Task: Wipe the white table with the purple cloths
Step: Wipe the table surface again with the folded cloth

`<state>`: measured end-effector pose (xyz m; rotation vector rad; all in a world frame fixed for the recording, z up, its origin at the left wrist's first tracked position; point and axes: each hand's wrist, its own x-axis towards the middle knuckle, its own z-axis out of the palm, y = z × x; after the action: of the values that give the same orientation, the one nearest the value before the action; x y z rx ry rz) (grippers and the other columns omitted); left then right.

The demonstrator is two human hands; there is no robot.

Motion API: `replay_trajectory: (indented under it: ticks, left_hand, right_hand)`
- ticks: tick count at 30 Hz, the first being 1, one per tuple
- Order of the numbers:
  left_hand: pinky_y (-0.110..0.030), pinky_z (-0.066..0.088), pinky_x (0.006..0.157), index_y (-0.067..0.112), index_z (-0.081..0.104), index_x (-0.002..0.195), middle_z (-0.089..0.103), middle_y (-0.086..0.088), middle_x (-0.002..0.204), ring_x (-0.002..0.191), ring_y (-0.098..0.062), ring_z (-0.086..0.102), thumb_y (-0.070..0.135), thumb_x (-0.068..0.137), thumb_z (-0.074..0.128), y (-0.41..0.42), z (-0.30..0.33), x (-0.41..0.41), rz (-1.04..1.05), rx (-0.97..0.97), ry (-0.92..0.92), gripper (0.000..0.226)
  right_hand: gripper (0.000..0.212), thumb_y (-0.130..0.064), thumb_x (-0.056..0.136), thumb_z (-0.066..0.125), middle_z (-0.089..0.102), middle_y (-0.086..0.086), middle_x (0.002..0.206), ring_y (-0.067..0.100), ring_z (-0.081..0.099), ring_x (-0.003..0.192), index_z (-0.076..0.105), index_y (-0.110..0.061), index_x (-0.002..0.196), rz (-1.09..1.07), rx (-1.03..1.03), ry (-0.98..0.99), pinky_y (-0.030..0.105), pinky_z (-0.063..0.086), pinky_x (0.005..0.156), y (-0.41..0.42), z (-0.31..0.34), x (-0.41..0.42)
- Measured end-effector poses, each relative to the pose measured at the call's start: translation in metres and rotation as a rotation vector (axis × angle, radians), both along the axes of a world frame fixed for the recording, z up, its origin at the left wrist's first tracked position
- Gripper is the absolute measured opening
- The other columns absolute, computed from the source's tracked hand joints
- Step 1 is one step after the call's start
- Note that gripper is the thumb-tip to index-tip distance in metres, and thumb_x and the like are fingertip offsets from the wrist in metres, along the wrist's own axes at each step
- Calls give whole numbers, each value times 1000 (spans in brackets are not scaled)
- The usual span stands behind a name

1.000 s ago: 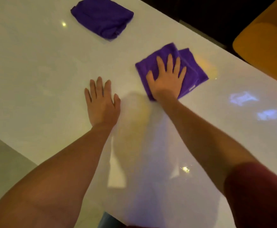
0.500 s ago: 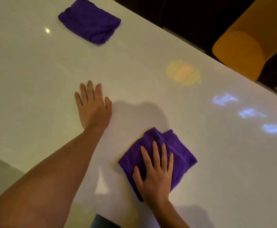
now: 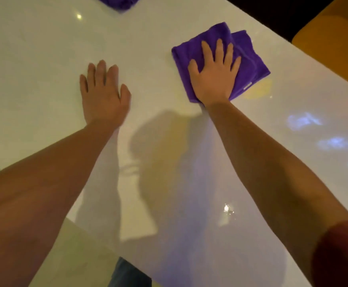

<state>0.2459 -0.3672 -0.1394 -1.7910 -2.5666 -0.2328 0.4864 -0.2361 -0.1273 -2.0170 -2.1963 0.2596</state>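
So half a second back the right hand had its purple cloth pulled in close to the near edge, and now it's shoved back out toward the far side of the white table (image 3: pixel 45 48), looks like one long back-and-forth stroke.

Going left to right: left hand (image 3: pixel 103 96) is flat on the bare tabletop, fingers straight and close together, holding nothing. My guess is it's just propping the person up while they lean in.

Right hand (image 3: pixel 215 73) is spread wide, palm down on the folded purple cloth (image 3: pixel 249 59), pressing rather than gripping so the whole pad drags flat.

Second purple cloth (image 3: pixel 118 2) sits unused at the top edge, well apart, mostly cut off. Yellow chair (image 3: pixel 334 44) beyond the far edge.
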Motion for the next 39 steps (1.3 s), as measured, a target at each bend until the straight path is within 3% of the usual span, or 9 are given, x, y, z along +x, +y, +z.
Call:
replay_trajectory:
  ticks: [6,9,15,20,23,27,34,36,39]
  left_hand:
    - [-63,13,125,20,30,157,19,-20,169,157,-41,16,51,105,22,-7,22,27,88,-41,-4,61]
    - [-59,12,126,14,33,159,18,-17,170,158,-39,14,47,106,26,-23,32,71,33,-7,-78,62]
    - [-59,7,126,8,32,160,19,-19,170,159,-38,10,41,107,30,-62,20,161,-5,-102,-121,62]
    - [-59,9,127,11,30,161,20,-17,170,158,-37,13,45,105,25,-60,3,167,45,-117,-25,65]
    - [-59,9,127,11,32,159,22,-17,170,158,-38,14,45,103,26,-61,-1,165,41,-78,-30,66]
    - [-59,7,127,11,29,161,19,-17,170,159,-37,12,44,104,27,-61,5,167,45,-94,-45,65]
    - [-60,8,127,10,31,159,20,-19,170,158,-39,13,43,103,27,-64,11,170,44,-105,-62,65]
    - [-61,9,126,9,33,158,22,-20,169,157,-40,15,42,102,29,-65,11,170,49,-87,-61,65]
    - [-61,9,126,8,34,157,24,-20,168,157,-41,15,42,102,29,-66,8,172,46,-61,-63,64]
  right_hand:
    - [64,-56,103,42,25,7,175,33,11,164,41,-31,162,34,-31,17,58,8,130,-238,10,83]
    - [64,-61,105,40,22,4,176,30,7,165,38,-34,162,106,-74,-6,61,9,130,-349,8,134]
    - [66,-61,99,40,33,8,172,35,19,162,47,-31,158,47,-2,-4,60,11,130,-238,4,140]
    - [71,-63,102,28,24,9,175,37,12,163,36,-29,163,-80,-19,-13,59,4,130,-77,2,117]
    - [69,-61,104,24,24,7,175,37,12,163,35,-29,164,-95,-10,-14,58,5,131,-34,4,110]
    - [67,-60,105,26,24,7,175,35,12,163,35,-28,164,-86,-10,-21,58,5,131,-96,9,119]
    - [64,-62,106,33,16,2,177,30,7,165,35,-33,164,-115,-67,-42,58,5,131,-405,3,185]
    - [64,-62,105,33,16,1,177,31,9,164,39,-31,161,-153,-106,-73,58,5,131,-433,2,199]
    - [64,-58,100,44,31,7,172,35,18,162,49,-26,155,-171,-51,-51,60,11,130,-390,3,205]
